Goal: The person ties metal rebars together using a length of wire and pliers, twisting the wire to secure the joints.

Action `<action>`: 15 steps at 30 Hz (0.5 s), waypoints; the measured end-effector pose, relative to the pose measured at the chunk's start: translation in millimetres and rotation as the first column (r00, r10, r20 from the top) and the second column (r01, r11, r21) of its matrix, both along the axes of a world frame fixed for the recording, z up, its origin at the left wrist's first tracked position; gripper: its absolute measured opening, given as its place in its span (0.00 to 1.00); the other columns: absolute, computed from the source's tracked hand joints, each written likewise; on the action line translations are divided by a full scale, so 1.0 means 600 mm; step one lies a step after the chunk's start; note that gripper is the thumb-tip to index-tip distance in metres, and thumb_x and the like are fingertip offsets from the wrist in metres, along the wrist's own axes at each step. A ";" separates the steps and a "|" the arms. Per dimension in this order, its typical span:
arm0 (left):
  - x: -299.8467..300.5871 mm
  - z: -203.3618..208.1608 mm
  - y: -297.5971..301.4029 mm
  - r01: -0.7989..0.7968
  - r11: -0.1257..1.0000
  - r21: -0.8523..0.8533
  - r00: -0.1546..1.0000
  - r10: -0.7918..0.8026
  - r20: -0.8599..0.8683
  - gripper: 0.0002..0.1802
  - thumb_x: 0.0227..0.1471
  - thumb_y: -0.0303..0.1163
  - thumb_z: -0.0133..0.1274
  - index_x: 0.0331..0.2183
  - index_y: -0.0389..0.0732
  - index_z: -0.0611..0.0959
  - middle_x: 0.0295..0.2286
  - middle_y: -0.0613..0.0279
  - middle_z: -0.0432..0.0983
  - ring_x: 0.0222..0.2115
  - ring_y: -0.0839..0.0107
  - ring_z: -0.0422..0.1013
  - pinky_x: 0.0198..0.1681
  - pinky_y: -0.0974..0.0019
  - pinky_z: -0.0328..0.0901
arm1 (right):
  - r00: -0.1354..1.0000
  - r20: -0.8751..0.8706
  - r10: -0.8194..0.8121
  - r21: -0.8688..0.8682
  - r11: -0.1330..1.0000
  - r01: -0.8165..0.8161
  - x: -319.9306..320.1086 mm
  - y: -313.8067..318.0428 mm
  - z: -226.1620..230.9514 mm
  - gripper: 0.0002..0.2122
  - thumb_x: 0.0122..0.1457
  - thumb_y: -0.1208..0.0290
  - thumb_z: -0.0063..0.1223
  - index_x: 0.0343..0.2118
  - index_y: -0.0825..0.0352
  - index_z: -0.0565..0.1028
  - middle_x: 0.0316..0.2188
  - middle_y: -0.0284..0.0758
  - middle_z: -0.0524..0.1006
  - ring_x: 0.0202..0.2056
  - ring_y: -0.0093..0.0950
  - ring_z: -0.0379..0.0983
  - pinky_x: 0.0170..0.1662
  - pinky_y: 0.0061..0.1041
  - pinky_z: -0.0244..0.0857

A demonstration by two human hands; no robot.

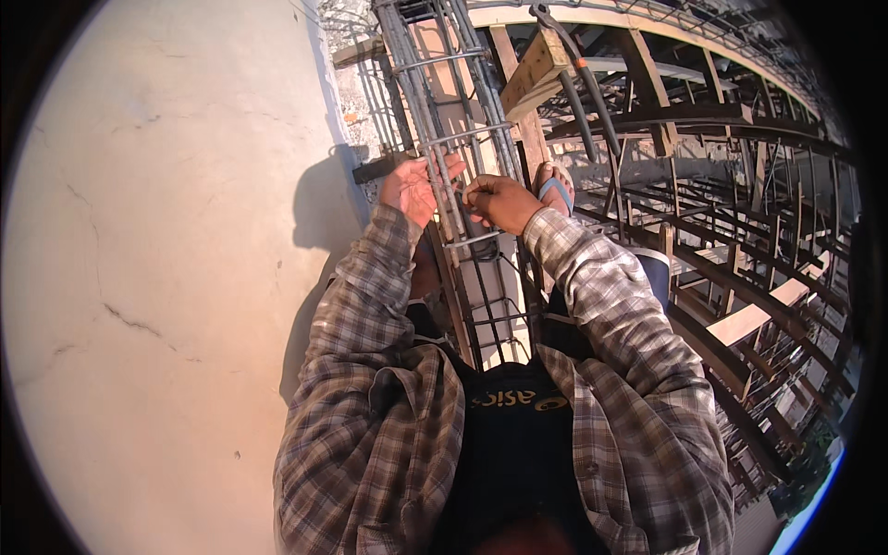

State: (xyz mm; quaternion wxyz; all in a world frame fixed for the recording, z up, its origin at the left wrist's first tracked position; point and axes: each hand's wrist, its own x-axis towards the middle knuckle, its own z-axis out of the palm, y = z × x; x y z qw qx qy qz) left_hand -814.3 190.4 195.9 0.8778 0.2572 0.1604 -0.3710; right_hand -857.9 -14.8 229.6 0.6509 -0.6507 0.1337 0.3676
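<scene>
A long cage of steel reinforcing bars with stirrup loops runs away from me down the middle. My left hand is wrapped around the bars on the cage's left side. My right hand is closed at a stirrup crossing on the right side, fingers pinched together; what it pinches is too small to make out. Both forearms wear plaid shirt sleeves. A foot in a blue sandal rests just beyond my right hand.
A cracked concrete slab fills the left. Wooden formwork and timber scaffolding drop away on the right. A wooden block and black hoses lie across the cage further off. Rubble sits along the slab edge.
</scene>
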 end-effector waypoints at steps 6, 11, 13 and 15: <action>0.017 0.032 -0.037 0.090 0.911 0.402 0.991 -0.123 0.057 0.15 0.55 0.26 0.51 0.44 0.30 0.73 0.42 0.44 0.76 0.43 0.54 0.74 0.46 0.52 0.72 | 0.954 0.052 -0.297 0.037 0.955 0.295 -0.014 -0.011 -0.003 0.06 0.60 0.75 0.45 0.32 0.70 0.74 0.25 0.34 0.76 0.22 0.24 0.75 0.23 0.22 0.68; 0.028 0.048 -0.030 0.145 0.891 0.430 0.989 -0.132 -0.061 0.16 0.55 0.28 0.50 0.44 0.30 0.73 0.42 0.45 0.76 0.43 0.54 0.75 0.46 0.54 0.72 | 0.962 0.240 -0.128 -0.220 0.958 0.182 -0.021 -0.018 -0.010 0.07 0.57 0.74 0.47 0.31 0.72 0.75 0.21 0.38 0.78 0.22 0.27 0.76 0.26 0.27 0.69; 0.028 0.061 -0.025 0.130 0.872 0.471 0.991 -0.104 -0.081 0.17 0.55 0.29 0.50 0.46 0.30 0.73 0.42 0.45 0.76 0.43 0.54 0.75 0.46 0.54 0.72 | 0.969 0.221 -0.112 -0.264 0.949 0.170 -0.006 -0.012 0.058 0.07 0.56 0.74 0.48 0.32 0.72 0.75 0.20 0.40 0.78 0.22 0.28 0.77 0.27 0.29 0.69; 0.021 0.044 -0.022 0.132 0.881 0.454 0.990 -0.098 -0.097 0.19 0.55 0.31 0.51 0.46 0.30 0.74 0.42 0.48 0.77 0.44 0.56 0.74 0.47 0.55 0.71 | 0.971 0.238 0.004 -0.401 0.911 0.095 0.003 -0.023 0.104 0.07 0.54 0.73 0.50 0.32 0.71 0.76 0.23 0.42 0.79 0.26 0.36 0.77 0.33 0.33 0.70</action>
